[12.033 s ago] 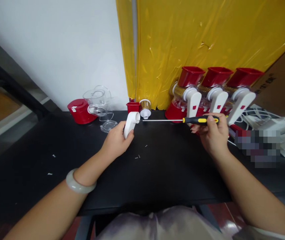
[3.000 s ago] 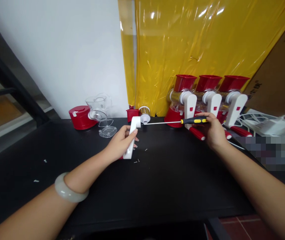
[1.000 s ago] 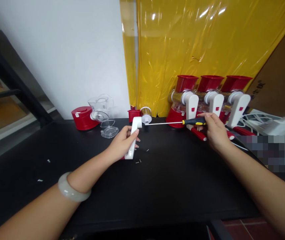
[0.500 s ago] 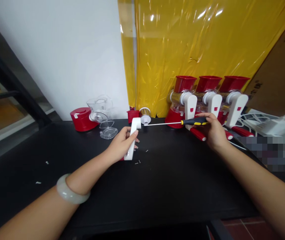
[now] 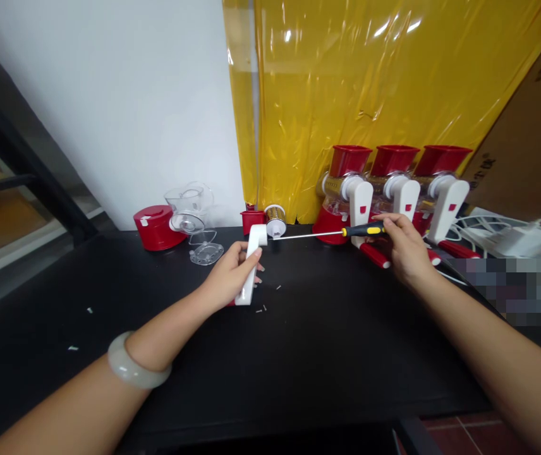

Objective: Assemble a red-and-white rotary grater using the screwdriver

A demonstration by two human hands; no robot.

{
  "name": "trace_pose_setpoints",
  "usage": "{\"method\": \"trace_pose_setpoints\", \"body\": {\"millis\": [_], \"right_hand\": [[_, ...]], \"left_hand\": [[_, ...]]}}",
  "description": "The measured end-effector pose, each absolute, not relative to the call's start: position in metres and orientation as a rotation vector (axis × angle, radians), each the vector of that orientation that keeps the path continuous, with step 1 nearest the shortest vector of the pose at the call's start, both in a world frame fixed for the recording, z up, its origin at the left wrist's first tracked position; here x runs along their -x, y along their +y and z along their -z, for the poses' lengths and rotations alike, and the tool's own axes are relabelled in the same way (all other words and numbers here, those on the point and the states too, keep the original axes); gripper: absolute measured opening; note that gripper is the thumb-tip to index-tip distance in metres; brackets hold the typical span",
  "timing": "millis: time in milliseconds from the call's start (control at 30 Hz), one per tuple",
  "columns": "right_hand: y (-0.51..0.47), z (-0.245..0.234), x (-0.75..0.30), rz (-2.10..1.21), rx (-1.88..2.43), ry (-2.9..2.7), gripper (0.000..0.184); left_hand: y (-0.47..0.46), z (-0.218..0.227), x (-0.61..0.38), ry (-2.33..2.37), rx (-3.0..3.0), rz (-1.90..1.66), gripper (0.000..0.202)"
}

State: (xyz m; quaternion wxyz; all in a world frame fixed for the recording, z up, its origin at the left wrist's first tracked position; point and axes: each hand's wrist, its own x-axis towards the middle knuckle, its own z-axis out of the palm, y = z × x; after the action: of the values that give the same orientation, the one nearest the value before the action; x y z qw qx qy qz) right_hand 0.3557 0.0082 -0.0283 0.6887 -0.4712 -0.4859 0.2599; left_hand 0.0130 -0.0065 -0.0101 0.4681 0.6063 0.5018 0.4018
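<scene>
My left hand (image 5: 232, 268) is wrapped around a white crank handle (image 5: 253, 265), held up on edge with its round hub at the top facing right. In my right hand (image 5: 406, 246) is a screwdriver (image 5: 363, 231) with a black and yellow grip, held level. Its long shaft points left, and the tip is at the hub's open end; whether it sits in a screw I cannot tell. Behind the hub stands a metal grater drum (image 5: 276, 218), beside a red hopper piece (image 5: 253, 221). Small screws (image 5: 261, 309) lie on the black table (image 5: 327, 354) below.
Several assembled red and white rotary graters stand at the back right, the nearest grater (image 5: 360, 196) close behind the screwdriver. A red base (image 5: 157, 227) and clear plastic housing (image 5: 188, 205) stand at left. White cables (image 5: 483, 230) lie far right. Yellow sheeting (image 5: 327, 95) hangs behind.
The fingers of my right hand have shifted on the screwdriver's grip, and the grip has turned, showing more yellow. My left hand and the crank handle stay nearly still.
</scene>
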Motion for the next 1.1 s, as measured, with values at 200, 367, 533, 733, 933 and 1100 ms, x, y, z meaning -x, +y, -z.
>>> {"method": "trace_pose_setpoints", "body": {"millis": [200,367,533,733,933,1100], "right_hand": [[0.0082,0.0279,-0.3546,-0.541,1.046,-1.106,0.033],[0.0071,0.0286,-0.3547,-0.507,1.107,-1.123,0.035],[0.0071,0.0283,-0.3555,-0.490,1.126,-1.135,0.034],[0.0052,0.0219,-0.3523,-0.601,0.995,-1.097,0.027],[0.0055,0.0204,-0.3515,-0.638,1.033,-1.068,0.017],[0.0055,0.0212,-0.3505,-0.626,1.074,-1.015,0.014]], "left_hand": [[-0.0077,0.0088,-0.0140,1.236,-1.480,-0.993,0.033],[-0.0072,0.0095,-0.0138,1.238,-1.492,-0.985,0.028],[-0.0062,0.0107,-0.0127,1.237,-1.501,-0.973,0.028],[-0.0065,0.0117,-0.0126,1.232,-1.495,-0.982,0.033],[-0.0066,0.0128,-0.0122,1.211,-1.490,-1.001,0.034],[-0.0057,0.0116,-0.0130,1.222,-1.486,-0.992,0.033]]}}
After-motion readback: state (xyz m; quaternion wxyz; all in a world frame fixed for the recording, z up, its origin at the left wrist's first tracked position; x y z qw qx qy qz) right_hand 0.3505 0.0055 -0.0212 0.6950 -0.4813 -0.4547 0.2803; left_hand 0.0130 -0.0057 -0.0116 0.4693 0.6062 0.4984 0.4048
